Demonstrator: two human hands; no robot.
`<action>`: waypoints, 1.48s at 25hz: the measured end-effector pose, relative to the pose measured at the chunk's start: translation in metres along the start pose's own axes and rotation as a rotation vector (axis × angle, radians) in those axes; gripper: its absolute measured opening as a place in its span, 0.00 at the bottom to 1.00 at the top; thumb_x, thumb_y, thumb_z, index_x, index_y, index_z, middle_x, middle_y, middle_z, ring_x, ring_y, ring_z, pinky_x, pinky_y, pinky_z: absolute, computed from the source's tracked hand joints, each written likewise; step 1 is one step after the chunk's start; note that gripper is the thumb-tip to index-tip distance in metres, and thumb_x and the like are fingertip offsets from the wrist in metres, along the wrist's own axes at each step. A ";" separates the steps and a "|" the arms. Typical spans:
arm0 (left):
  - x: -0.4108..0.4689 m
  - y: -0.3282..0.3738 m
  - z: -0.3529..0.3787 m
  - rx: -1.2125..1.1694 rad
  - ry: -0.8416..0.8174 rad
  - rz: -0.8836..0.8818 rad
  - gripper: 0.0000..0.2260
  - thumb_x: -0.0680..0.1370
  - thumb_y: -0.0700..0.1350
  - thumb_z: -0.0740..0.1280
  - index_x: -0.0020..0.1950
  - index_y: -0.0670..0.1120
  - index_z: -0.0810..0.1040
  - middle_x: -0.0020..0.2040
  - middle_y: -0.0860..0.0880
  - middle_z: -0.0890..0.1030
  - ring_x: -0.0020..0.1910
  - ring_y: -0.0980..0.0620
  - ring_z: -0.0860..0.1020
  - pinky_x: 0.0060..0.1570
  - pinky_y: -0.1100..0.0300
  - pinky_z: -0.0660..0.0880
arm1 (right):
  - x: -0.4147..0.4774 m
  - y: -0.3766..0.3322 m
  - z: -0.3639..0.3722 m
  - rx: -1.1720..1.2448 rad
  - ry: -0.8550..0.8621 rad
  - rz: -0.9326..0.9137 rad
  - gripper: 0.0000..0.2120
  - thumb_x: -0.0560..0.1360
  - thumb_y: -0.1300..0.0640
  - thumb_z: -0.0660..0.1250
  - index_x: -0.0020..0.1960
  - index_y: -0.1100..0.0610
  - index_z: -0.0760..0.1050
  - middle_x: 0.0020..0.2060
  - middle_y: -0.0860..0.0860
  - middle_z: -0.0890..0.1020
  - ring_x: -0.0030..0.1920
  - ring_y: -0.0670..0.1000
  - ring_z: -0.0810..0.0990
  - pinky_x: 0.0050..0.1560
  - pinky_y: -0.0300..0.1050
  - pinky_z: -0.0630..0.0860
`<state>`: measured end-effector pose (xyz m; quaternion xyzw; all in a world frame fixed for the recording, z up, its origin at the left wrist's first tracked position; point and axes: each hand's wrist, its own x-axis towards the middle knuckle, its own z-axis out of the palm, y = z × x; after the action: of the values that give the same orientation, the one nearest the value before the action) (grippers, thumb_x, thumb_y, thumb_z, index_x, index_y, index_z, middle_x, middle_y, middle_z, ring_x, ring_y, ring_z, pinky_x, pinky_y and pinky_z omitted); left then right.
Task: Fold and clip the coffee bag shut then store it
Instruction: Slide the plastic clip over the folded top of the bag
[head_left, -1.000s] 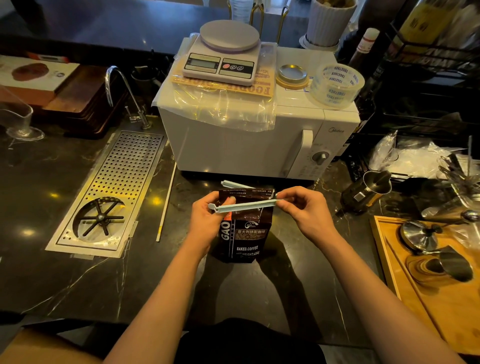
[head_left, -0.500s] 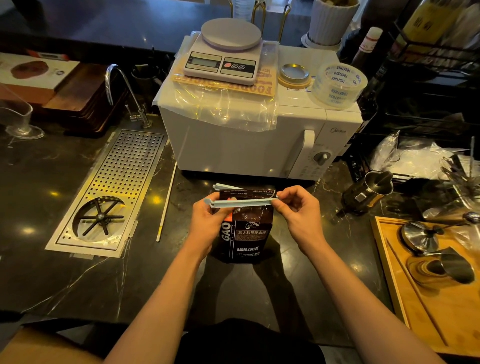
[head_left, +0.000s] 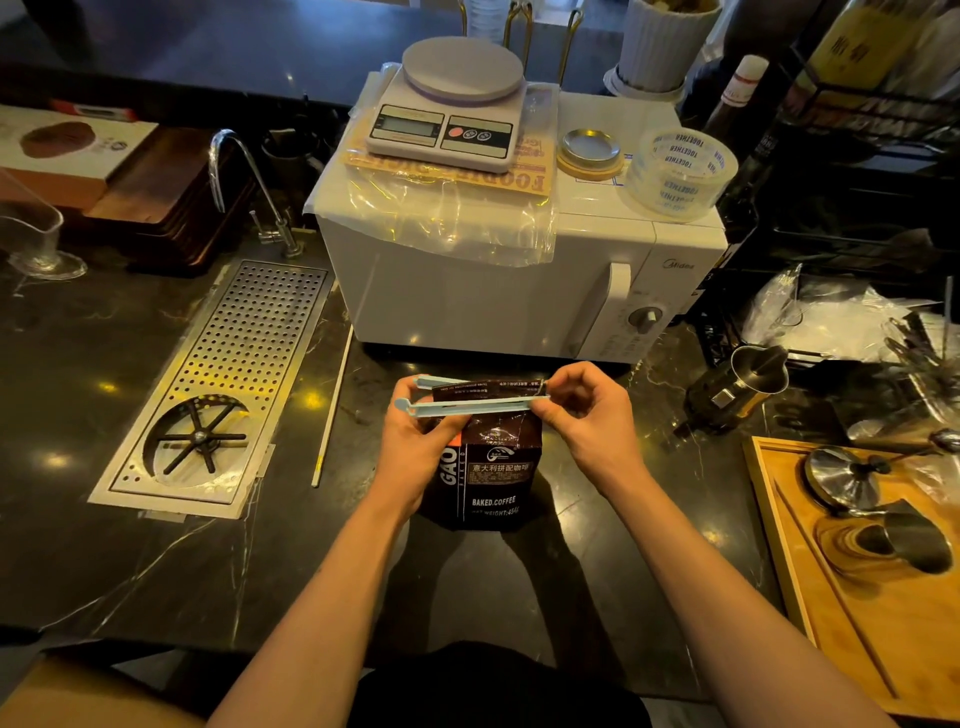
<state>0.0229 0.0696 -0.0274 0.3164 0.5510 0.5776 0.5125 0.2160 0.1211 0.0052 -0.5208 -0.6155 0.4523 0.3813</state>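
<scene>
The dark coffee bag (head_left: 491, 470) stands upright on the black counter (head_left: 130, 561), its folded top caught between the two bars of a pale blue clip (head_left: 470, 407). The bars are still spread at their left ends. The left hand (head_left: 415, 447) clasps the bag's upper left side, thumb against the clip's open end. The right hand (head_left: 587, 415) pinches the clip's right end shut over the fold. Just beyond the grip sits a white microwave (head_left: 498, 291).
</scene>
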 end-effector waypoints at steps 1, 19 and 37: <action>0.001 -0.001 -0.002 0.013 0.000 0.005 0.20 0.73 0.36 0.73 0.62 0.44 0.70 0.56 0.40 0.82 0.55 0.45 0.83 0.51 0.50 0.81 | 0.003 -0.003 -0.001 -0.019 -0.017 -0.005 0.12 0.70 0.62 0.75 0.46 0.50 0.75 0.43 0.50 0.82 0.48 0.50 0.83 0.53 0.55 0.82; -0.007 0.008 0.000 0.185 -0.035 0.091 0.17 0.71 0.39 0.76 0.56 0.41 0.75 0.48 0.50 0.85 0.50 0.54 0.84 0.46 0.60 0.81 | 0.010 0.001 -0.001 -0.117 -0.224 -0.045 0.11 0.72 0.58 0.74 0.51 0.46 0.80 0.47 0.48 0.83 0.51 0.51 0.82 0.54 0.59 0.81; -0.010 0.033 -0.031 0.386 0.022 0.122 0.10 0.72 0.41 0.74 0.49 0.54 0.82 0.47 0.55 0.85 0.48 0.59 0.84 0.50 0.56 0.82 | 0.007 0.002 0.004 -0.147 -0.181 -0.064 0.10 0.72 0.57 0.74 0.48 0.43 0.79 0.47 0.46 0.83 0.53 0.51 0.81 0.55 0.58 0.80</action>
<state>-0.0119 0.0551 0.0004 0.4352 0.6369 0.4944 0.4006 0.2117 0.1277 0.0023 -0.4842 -0.6954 0.4387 0.2990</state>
